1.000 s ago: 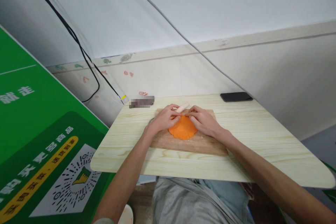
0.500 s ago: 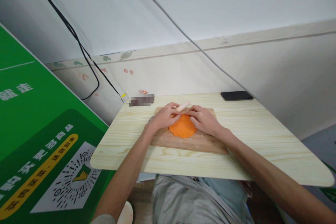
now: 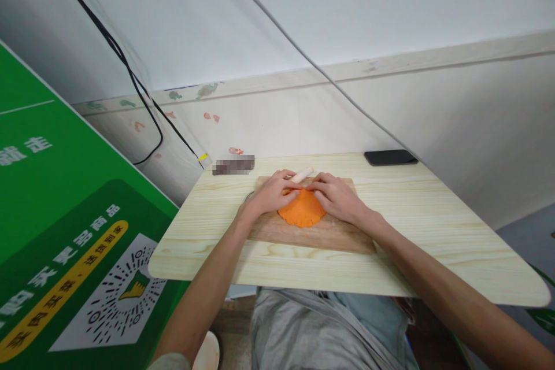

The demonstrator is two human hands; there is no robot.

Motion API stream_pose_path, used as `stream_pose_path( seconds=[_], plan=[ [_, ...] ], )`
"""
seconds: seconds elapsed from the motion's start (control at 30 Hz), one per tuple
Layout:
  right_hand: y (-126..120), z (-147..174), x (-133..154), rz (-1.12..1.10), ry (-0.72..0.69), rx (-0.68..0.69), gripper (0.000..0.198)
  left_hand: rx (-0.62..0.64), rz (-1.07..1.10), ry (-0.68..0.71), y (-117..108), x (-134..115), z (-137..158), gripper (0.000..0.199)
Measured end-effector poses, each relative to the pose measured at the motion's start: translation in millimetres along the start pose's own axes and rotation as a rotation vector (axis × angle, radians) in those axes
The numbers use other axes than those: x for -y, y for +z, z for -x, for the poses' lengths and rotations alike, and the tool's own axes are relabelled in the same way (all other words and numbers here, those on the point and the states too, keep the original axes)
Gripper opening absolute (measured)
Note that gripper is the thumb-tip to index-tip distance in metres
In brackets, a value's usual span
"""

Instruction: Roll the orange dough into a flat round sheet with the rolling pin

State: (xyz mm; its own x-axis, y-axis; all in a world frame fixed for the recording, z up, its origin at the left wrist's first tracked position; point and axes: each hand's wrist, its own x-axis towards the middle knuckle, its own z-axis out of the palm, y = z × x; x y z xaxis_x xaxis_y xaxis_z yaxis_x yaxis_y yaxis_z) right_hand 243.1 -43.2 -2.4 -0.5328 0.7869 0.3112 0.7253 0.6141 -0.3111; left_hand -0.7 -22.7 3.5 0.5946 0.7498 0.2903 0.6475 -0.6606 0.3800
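A flattened sheet of orange dough (image 3: 302, 213) with a cracked, uneven edge lies on a wooden cutting board (image 3: 312, 237). My left hand (image 3: 274, 193) is at its far left edge, thumb and fingertips closed on the dough. From the other side, my right hand (image 3: 333, 194) has its fingers bent and pinched on the far right edge. The fingertips of both hands nearly meet, hiding the dough's far rim. Just beyond them a pale wooden rolling pin (image 3: 303, 174) lies at a slant, partly covered by my left hand.
The board rests on a light wood-grain table (image 3: 451, 231) against the wall. A black phone (image 3: 391, 158) lies at the back right, and a blurred-out dark object (image 3: 234, 165) at the back left. Cables (image 3: 110, 40) hang down the wall. A green printed panel (image 3: 56, 185) stands at left.
Both hands stay at the dough's far edge; only their fingertips have shifted slightly. The dough, board and rolling pin look the same.
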Motion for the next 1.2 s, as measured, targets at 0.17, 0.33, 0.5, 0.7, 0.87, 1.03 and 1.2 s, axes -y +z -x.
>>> stream_pose_path(
  seconds=[0.17,0.33,0.5,0.7,0.87,1.03,1.2],
  plan=[
    [-1,0,0,-0.01,-0.01,-0.009,0.039,-0.009,0.004,-0.004,-1,-2,0,0.027],
    [-1,2,-3,-0.029,-0.021,-0.052,0.047,-0.032,0.003,-0.003,1,0,0,0.025],
    [3,3,-7,-0.018,-0.057,-0.029,0.046,-0.049,0.007,0.007,-2,-1,0,0.025],
    [3,3,-5,-0.023,-0.059,-0.016,0.042,-0.01,0.031,-0.011,-4,-3,1,0.024],
    [4,7,1,-0.06,-0.086,0.031,0.072,0.147,0.117,-0.016,-14,4,6,0.044],
    [7,10,1,-0.092,-0.162,0.095,0.115,0.345,0.191,0.012,-25,9,11,0.104],
    [9,12,1,-0.102,-0.18,0.094,0.123,0.398,0.218,0.021,-24,13,11,0.121]
  ],
)
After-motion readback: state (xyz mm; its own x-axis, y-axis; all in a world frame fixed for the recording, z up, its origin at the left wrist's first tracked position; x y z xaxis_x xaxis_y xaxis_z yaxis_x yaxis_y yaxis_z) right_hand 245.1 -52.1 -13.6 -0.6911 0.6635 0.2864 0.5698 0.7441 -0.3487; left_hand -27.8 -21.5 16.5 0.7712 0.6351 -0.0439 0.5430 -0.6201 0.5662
